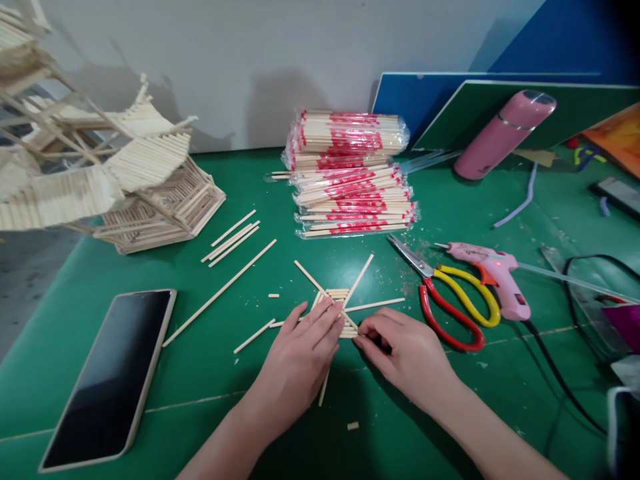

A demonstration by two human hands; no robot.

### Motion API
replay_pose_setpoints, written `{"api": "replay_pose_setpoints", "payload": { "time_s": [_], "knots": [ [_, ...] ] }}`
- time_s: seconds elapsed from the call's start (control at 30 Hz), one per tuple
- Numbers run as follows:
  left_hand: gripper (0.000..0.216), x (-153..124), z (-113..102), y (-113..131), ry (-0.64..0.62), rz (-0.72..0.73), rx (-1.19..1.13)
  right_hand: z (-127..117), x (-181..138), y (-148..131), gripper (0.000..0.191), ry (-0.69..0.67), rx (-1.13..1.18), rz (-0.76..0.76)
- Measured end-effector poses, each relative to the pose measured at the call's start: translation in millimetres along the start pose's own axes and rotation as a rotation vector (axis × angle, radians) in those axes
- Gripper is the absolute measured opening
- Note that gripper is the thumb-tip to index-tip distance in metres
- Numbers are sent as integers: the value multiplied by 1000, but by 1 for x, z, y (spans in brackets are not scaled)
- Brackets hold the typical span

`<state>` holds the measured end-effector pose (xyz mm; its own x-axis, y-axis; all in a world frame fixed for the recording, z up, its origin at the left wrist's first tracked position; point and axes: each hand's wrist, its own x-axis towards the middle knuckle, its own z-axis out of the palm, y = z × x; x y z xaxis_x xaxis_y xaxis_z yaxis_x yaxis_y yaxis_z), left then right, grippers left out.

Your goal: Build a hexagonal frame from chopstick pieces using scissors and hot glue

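A small panel of glued wooden sticks (pixel 338 295) lies on the green table (pixel 210 373), with long sticks crossing over it. My left hand (pixel 300 353) rests flat on the panel's near left part, fingers stretched out and together. My right hand (pixel 400 350) is beside it at the panel's near right edge, fingers curled and pinched on a stick end there. Loose sticks (pixel 233 243) lie to the left.
A phone (pixel 110 377) lies face up at the near left. A large stick model (pixel 115 180) stands far left. Wrapped chopstick bundles (pixel 350 173) are stacked behind. Scissors (pixel 450 300), a pink glue gun (pixel 495 277) with cable and a pink bottle (pixel 503 133) are to the right.
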<state>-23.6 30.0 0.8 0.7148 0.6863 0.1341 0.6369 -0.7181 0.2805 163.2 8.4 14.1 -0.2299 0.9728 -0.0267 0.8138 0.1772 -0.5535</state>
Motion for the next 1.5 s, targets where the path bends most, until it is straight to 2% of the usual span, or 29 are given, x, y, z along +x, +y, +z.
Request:
{"api": "replay_pose_setpoints", "payload": {
  "time_s": [0.5,0.7,0.87,0.97,1.17,1.5],
  "knots": [
    [32,2,-2,3,-48,-10,5,0,-2,1,10,18,-7,-20],
    [36,1,-12,5,-84,-31,-35,0,-3,0,8,21,-10,-21],
    [34,3,-18,8,-14,-59,-50,0,-3,-1,10,35,-15,-39],
    [34,9,-15,12,28,-77,-23,0,-3,-1,10,45,-23,-47],
    [39,24,-3,21,9,-188,80,2,-3,-2,11,77,-36,-63],
    [40,24,11,19,20,-157,151,4,-2,-2,10,46,-16,-41]
  ]
}}
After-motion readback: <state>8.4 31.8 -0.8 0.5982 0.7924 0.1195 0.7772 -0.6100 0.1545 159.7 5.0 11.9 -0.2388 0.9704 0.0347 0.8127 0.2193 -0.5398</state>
